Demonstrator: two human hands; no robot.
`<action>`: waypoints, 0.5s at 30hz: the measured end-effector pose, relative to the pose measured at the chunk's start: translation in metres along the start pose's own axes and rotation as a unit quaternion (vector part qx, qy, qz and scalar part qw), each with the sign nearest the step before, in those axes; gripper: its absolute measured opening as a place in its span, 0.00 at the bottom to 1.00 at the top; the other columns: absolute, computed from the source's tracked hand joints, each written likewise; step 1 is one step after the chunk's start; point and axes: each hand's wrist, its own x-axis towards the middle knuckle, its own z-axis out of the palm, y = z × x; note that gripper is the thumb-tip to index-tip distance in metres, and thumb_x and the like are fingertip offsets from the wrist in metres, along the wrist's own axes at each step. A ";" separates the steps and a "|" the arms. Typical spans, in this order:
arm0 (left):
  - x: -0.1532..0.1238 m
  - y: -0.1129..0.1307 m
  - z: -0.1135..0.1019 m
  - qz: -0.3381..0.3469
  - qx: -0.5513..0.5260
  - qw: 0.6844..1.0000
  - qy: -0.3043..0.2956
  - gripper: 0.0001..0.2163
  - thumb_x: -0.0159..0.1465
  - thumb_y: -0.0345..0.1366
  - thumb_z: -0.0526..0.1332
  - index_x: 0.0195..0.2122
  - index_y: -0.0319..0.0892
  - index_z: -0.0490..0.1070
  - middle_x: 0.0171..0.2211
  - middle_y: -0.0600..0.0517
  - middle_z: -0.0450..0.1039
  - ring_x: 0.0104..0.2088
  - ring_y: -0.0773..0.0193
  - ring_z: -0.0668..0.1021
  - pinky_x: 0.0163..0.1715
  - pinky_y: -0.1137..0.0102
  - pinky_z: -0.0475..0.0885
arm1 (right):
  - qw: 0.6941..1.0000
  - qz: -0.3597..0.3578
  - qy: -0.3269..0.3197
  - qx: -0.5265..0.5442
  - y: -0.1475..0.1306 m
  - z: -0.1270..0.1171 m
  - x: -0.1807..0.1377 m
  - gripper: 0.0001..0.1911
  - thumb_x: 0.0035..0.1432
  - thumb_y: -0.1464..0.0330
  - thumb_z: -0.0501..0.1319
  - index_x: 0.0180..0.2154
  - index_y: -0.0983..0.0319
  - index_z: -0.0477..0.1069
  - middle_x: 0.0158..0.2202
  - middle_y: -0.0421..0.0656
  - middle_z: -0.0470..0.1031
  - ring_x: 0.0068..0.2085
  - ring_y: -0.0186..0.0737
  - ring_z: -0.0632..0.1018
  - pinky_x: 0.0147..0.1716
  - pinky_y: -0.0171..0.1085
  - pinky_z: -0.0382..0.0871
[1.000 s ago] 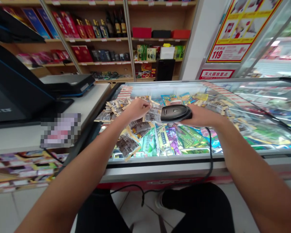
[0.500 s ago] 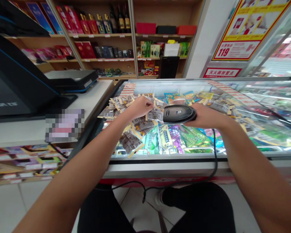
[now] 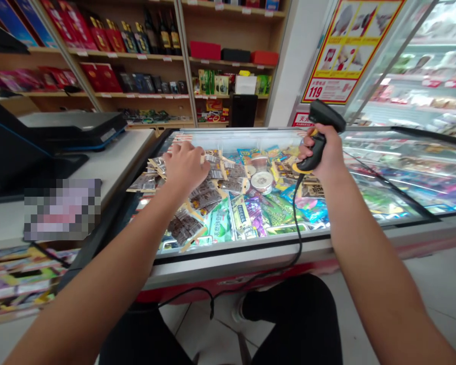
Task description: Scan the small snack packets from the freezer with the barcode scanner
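Observation:
My right hand point(image 3: 330, 152) is wrapped around the handle of a black barcode scanner point(image 3: 328, 114), raised above the freezer's right part. The scanner's head points up and to the left, and its cable point(image 3: 297, 218) hangs from the grip. Over the pile of clear packets with dark brown contents point(image 3: 205, 196), my left hand point(image 3: 185, 166) lies palm down with its fingers apart. Whether its fingertips touch a packet is hard to see. Right of these packets sits a round white-lidded tub point(image 3: 262, 181) among colourful bags point(image 3: 245, 215).
The glass-topped freezer point(image 3: 251, 252) spans the front. On the left counter point(image 3: 116, 175) stand a scale point(image 3: 76, 124) and a dark screen device point(image 3: 7, 152), with a blurred-out object near its edge. Shelves point(image 3: 144, 56) with bottles and boxes line the back. The cable droops past my knees.
My right hand has lifted the scanner up and right, turning it from level to upright. My left hand has moved left, and its closed fingers have spread. The view has shifted right.

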 end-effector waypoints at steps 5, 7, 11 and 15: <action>-0.015 0.057 -0.005 0.152 -0.003 0.986 -0.073 0.17 0.70 0.41 0.55 0.55 0.42 0.76 0.58 0.39 0.72 0.58 0.38 0.72 0.54 0.44 0.69 | 0.992 -0.052 -0.068 0.097 -0.012 -0.012 -0.010 0.11 0.52 0.57 0.67 0.31 0.53 0.68 0.17 0.30 0.54 0.17 0.33 0.49 0.18 0.35 0.54; -0.015 0.088 0.003 0.226 -0.007 0.966 -0.121 0.19 0.70 0.41 0.57 0.59 0.41 0.73 0.62 0.38 0.70 0.59 0.38 0.71 0.55 0.44 0.69 | 0.988 -0.068 -0.088 0.108 -0.011 -0.013 -0.014 0.11 0.54 0.54 0.65 0.31 0.53 0.69 0.17 0.30 0.52 0.18 0.34 0.48 0.19 0.35 0.54; 0.002 0.142 0.040 0.286 -0.022 0.950 -0.126 0.24 0.69 0.38 0.60 0.65 0.39 0.66 0.68 0.37 0.63 0.64 0.38 0.68 0.57 0.46 0.69 | 0.987 -0.066 -0.114 0.089 -0.005 -0.012 -0.010 0.16 0.53 0.48 0.64 0.30 0.52 0.69 0.16 0.29 0.52 0.18 0.35 0.49 0.20 0.35 0.56; 0.028 0.173 0.076 0.298 -0.012 0.952 -0.062 0.21 0.68 0.30 0.60 0.62 0.40 0.70 0.61 0.38 0.73 0.60 0.41 0.73 0.53 0.51 0.69 | 0.963 -0.040 -0.240 0.116 0.000 -0.011 -0.003 0.17 0.54 0.49 0.66 0.31 0.54 0.68 0.16 0.28 0.49 0.16 0.31 0.49 0.18 0.33 0.56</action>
